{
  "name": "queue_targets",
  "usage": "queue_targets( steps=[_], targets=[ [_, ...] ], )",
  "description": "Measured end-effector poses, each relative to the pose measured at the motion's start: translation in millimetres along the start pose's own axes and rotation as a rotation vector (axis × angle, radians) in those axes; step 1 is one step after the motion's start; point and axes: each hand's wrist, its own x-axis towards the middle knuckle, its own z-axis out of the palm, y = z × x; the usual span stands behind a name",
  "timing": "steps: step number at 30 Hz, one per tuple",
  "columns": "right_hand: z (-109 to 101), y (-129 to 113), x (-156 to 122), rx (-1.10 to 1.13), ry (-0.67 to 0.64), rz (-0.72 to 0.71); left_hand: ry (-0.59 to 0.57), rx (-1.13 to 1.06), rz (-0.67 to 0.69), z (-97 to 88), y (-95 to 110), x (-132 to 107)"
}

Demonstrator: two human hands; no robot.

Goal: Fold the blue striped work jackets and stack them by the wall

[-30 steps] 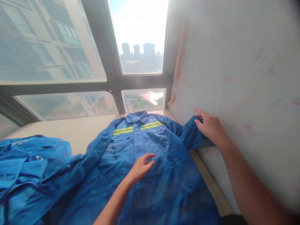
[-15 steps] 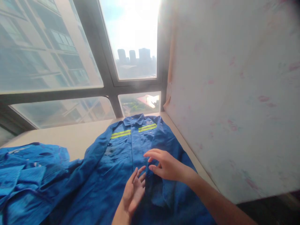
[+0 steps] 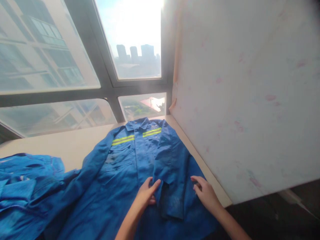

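A blue work jacket (image 3: pixel 125 180) lies front up, its collar toward the window and yellow reflective strips across the chest. Its right-hand sleeve (image 3: pixel 172 166) is folded down over the front. At the inner edge of that sleeve, my left hand (image 3: pixel 145 196) has its thumb on top and its fingers curled at the edge, closed on the cloth. My right hand (image 3: pixel 206 193) is over the jacket's right side, apart from the sleeve. Its fingers are bent, with a gap to the thumb, and it holds nothing.
Another crumpled blue garment (image 3: pixel 27 186) lies at the left, against the jacket's other sleeve. The pale ledge (image 3: pixel 67 143) runs below the framed window (image 3: pixel 140 81). A patterned wall panel (image 3: pixel 240 116) stands along the right, with a dark area below it.
My right hand has moved right and down, away from the sleeve. My left hand has turned from palm up to closing at the sleeve's edge. The sleeve lies flatter, and the view has shifted slightly.
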Motion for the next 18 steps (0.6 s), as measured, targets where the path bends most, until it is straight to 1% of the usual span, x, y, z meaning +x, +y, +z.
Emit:
queue_targets(
  steps=[1, 3, 4, 6, 10, 12, 13, 15, 16, 18],
  targets=[
    [1, -2, -1, -0.038, -0.013, -0.036, -0.032, 0.022, 0.027, 4.4, 2, 2],
    [2, -6, 0, -0.086, -0.021, -0.069, -0.137, 0.005, 0.092, 11.5, 7, 3],
    [3, -7, 2, -0.097, -0.020, -0.068, -0.186, -0.034, 0.118, 14.0, 10, 2],
    [2, -9, 4, -0.103, -0.022, -0.059, -0.240, -0.154, 0.156, 17.5, 17, -2],
    [0, -14, 1, -0.098, 0.007, -0.045, -0.275, -0.436, 0.185, 20.7, 24, -12],
    [2, -22, -6, -0.044, 0.013, 0.019, -0.275, -0.539, 0.189, 21.5, 23, -18],
    [5, -27, -10, 0.020, -0.006, 0.077, -0.260, -0.579, 0.192, 21.9, 22, -21],
    [14, -38, -18, 0.209, -0.085, 0.194, -0.222, -0.644, 0.197, 22.8, 18, -27],
    [19, -43, -22, 0.299, -0.131, 0.229, -0.208, -0.672, 0.189, 23.5, 16, -30],
    [29, -52, -28, 0.396, -0.187, 0.231, -0.179, -0.727, 0.133, 25.7, 10, -35]
  ],
)
